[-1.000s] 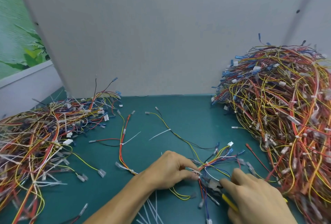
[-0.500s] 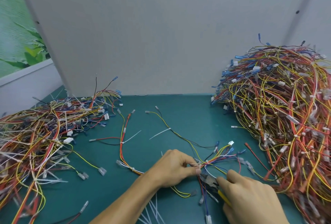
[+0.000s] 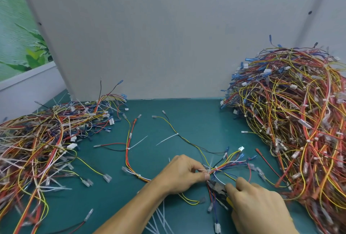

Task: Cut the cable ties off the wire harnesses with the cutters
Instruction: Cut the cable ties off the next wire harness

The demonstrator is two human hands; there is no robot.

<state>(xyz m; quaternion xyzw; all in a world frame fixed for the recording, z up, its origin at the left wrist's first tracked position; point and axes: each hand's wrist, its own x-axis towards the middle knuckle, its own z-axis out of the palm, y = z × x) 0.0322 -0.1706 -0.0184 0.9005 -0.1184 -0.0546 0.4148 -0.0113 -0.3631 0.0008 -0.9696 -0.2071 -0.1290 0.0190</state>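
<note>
A multicoloured wire harness (image 3: pixel 230 164) lies across the green table near the front. My left hand (image 3: pixel 180 174) pinches its bundled wires where a white cable tie (image 3: pixel 210 164) sticks up. My right hand (image 3: pixel 256 205) grips the yellow-handled cutters (image 3: pixel 218 188). Their dark jaws point up-left at the bundle, just below my left thumb. Whether the jaws touch the tie cannot be told. Other white ties (image 3: pixel 168 138) sit further along the harness.
A tall heap of tied harnesses (image 3: pixel 295 121) fills the right side. A flatter heap of wires (image 3: pixel 43 140) covers the left. Loose cut ties (image 3: pixel 159 220) lie by my left forearm. A grey panel (image 3: pixel 159 37) closes the back of the green table (image 3: pixel 196 117).
My right hand has brought the cutters up and left toward the pinched bundle. My left hand has shifted slightly along the wires; the tie's tail now stands up beside it.
</note>
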